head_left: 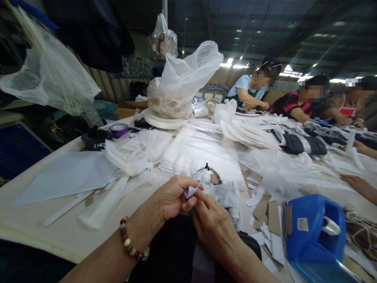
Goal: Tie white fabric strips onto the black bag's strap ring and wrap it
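A small folded piece of white paper (193,190) is pinched between the thumb and fingers of my left hand (171,196). My right hand (216,220) meets it from the right, its fingertips pressed together beside the paper; what they grip is hidden. Below both hands lies a black bag (171,251), partly covered by my right forearm. Just beyond my fingers, a clear plastic wrapping (226,192) and a dark looped handle with a brown tag (216,179) rest on white sheets (203,149).
A blue tape dispenser (312,228) stands at right, beside paper and cardboard scraps (265,220). Purple-cored tape (119,129) sits at left. A plastic-wrapped bundle (173,94) rises at the back. Several co-workers sit across at right; another person's hand (359,186) reaches in.
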`<state>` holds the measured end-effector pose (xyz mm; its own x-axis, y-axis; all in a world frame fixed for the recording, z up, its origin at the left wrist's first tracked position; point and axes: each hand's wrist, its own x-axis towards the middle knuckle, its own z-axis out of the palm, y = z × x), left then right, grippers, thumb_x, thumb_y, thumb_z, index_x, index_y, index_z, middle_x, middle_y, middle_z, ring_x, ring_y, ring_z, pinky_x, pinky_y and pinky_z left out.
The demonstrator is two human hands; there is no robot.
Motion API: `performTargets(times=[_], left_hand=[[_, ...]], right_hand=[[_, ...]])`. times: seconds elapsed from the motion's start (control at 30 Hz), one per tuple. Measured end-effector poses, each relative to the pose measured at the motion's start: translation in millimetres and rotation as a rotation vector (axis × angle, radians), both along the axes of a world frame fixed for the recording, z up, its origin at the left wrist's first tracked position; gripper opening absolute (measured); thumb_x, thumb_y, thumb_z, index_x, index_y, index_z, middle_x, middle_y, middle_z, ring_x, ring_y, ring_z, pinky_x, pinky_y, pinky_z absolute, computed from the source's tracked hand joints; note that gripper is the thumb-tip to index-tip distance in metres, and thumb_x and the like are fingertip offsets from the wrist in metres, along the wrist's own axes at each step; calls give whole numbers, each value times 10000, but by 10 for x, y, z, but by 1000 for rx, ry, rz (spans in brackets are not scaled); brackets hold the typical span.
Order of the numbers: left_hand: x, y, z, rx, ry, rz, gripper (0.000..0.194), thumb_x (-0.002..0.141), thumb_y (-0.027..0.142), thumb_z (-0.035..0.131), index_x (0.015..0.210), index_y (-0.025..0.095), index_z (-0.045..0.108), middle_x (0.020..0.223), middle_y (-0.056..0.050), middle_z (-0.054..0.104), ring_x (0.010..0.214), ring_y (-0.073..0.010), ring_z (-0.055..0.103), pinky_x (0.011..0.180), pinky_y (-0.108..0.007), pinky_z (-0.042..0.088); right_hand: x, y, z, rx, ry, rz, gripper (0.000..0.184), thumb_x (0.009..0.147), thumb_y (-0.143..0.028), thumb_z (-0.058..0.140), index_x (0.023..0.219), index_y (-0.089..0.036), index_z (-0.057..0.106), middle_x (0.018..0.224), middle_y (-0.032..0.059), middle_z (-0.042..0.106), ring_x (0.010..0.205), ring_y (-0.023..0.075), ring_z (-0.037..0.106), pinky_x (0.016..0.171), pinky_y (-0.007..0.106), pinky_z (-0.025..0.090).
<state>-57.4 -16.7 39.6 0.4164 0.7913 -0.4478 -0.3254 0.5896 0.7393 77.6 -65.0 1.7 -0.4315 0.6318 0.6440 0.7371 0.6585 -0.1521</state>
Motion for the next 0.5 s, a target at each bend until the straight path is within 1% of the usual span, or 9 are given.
performTargets(times=[0.07, 0.1, 0.2, 0.3, 0.4, 0.5], left_hand=[[-2, -8, 7, -10, 4, -10, 103, 674, 187, 554, 662, 87, 578, 492, -23, 531, 325, -51, 372, 322, -151, 234], [-5, -13, 18, -13, 5, -26, 110, 678, 186, 547, 659, 82, 579, 502, -36, 547, 321, -52, 375, 320, -152, 234], [1, -34, 52, 7, -2, -73, 132, 693, 196, 537, 667, 75, 581, 528, -65, 581, 312, -49, 371, 316, -150, 223], [57, -79, 36, 24, 14, -74, 136, 682, 212, 554, 675, 79, 578, 532, -63, 581, 316, -49, 381, 317, -145, 221], [158, -156, -40, 16, 17, -64, 137, 659, 225, 565, 682, 90, 571, 550, -66, 593, 305, -47, 378, 309, -145, 225], [256, -245, -102, -24, 14, -79, 123, 661, 215, 558, 708, 101, 555, 564, -75, 601, 328, -68, 427, 315, -147, 265]], right_hand=[[103, -90, 94, -4, 12, 41, 240, 840, -77, 405, 981, -137, 591, 846, 89, 627, 729, 172, 575, 640, 289, 455], [181, -126, 130, 14, 16, 32, 223, 835, -82, 439, 982, -145, 594, 878, 87, 632, 755, 173, 575, 662, 298, 451], [458, -165, 152, 87, 17, -73, 178, 822, -113, 521, 973, -158, 604, 953, 89, 634, 890, 209, 567, 764, 352, 439], [651, -139, 56, 67, 27, -177, 171, 827, -201, 549, 987, -176, 605, 1057, 109, 606, 1009, 258, 539, 831, 422, 435], [690, -133, -76, -11, 86, -202, 158, 838, -248, 542, 973, -194, 604, 1057, 107, 598, 977, 251, 562, 798, 430, 475], [650, -160, -171, -64, 143, -184, 146, 841, -226, 532, 961, -191, 607, 1034, 109, 604, 942, 232, 588, 778, 411, 512]])
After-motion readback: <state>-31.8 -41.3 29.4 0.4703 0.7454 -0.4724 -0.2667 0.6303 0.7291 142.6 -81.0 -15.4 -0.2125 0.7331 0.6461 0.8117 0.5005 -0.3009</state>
